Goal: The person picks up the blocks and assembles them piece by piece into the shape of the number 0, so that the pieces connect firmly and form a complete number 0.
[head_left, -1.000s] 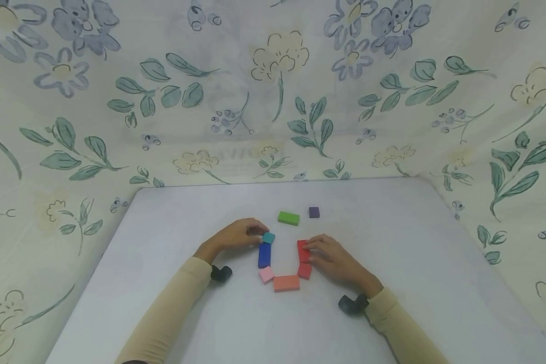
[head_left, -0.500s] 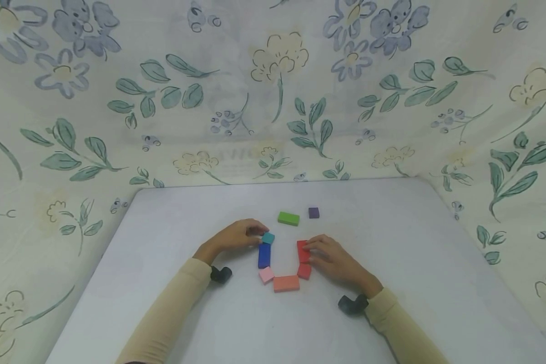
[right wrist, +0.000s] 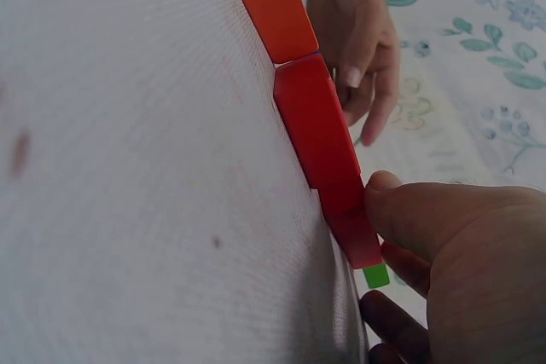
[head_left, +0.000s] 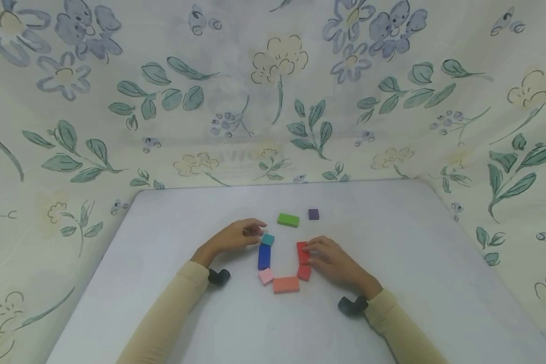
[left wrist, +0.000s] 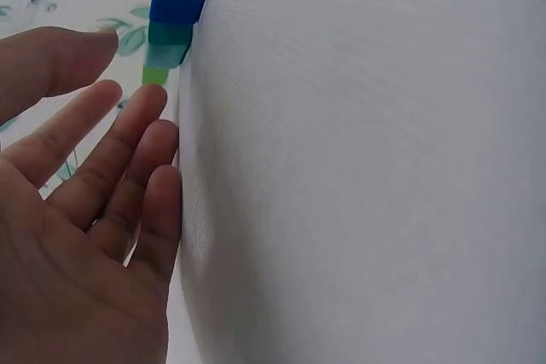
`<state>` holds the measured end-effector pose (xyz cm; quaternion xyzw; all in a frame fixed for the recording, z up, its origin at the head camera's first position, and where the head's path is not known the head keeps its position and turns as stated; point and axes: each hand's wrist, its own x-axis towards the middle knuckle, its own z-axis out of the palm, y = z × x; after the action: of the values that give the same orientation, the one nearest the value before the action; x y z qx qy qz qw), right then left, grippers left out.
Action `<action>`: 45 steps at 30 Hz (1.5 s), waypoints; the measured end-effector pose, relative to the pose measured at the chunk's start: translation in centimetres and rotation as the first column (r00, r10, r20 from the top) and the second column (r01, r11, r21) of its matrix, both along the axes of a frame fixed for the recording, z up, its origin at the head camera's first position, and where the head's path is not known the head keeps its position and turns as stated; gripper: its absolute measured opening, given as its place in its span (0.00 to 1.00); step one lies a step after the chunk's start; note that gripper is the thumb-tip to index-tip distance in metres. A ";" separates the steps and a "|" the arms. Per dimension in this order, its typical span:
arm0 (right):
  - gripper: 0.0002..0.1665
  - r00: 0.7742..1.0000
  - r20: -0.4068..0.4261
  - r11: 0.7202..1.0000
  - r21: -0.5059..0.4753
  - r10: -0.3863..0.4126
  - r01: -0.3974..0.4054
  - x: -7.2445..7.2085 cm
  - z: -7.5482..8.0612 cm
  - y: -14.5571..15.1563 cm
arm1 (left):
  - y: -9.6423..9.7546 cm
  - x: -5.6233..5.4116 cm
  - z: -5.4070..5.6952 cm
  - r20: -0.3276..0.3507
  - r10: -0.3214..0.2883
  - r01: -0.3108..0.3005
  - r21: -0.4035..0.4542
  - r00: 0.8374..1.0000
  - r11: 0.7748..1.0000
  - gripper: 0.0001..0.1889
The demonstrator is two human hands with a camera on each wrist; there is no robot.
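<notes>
In the head view, my left hand is beside the teal cube, fingers loose and parted, holding nothing. The teal cube meets the far end of a blue block; both also show in the left wrist view. My right hand rests its fingertips on a long red block, covering part of it. In the right wrist view its thumb lies against that block. A red cube, an orange block and a pink cube continue the U-shaped row.
Beyond the row, a green block and a purple cube lie on the white table. A flowered cloth hangs behind the table and along its sides. Each wrist wears a black device.
My left index finger has lifted away from the teal cube, and the left hand has opened a little and drawn slightly leftward. The right hand stays on the long red block.
</notes>
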<state>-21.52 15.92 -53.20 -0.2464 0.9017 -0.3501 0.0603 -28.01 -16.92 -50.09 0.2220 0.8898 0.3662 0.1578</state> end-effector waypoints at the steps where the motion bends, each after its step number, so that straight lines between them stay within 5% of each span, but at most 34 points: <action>1: 0.21 1.000 0.002 1.000 0.002 -0.003 0.003 0.0 0.0 0.0 | -0.1 0.1 0.0 -0.004 0.001 -0.001 0.015 1.000 1.000 0.23; 11: 0.20 1.000 -0.008 1.000 0.005 0.009 -0.009 0.1 -0.1 0.1 | -0.3 2.0 -0.2 0.015 0.067 -0.068 0.066 0.998 0.996 0.22; 25: 0.19 0.999 -0.028 1.000 -0.006 0.023 -0.024 0.0 -0.1 0.2 | -0.4 4.2 -0.4 -0.052 0.123 -0.117 0.095 0.991 0.989 0.23; 35: 0.20 1.000 -0.028 1.000 0.003 0.011 -0.011 -0.1 0.1 0.2 | 0.6 5.7 -1.4 -0.150 0.029 -0.011 0.125 0.988 0.992 0.28; 45: 0.19 0.997 -0.059 0.999 -0.018 0.045 -0.047 -0.2 -0.2 0.3 | 0.5 6.1 -2.3 -0.187 0.023 -0.004 0.100 0.982 0.995 0.38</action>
<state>-21.68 16.25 -53.38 -0.2779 0.8937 -0.3500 0.0393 -21.91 -16.41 -52.39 0.2572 0.8829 0.3884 0.0593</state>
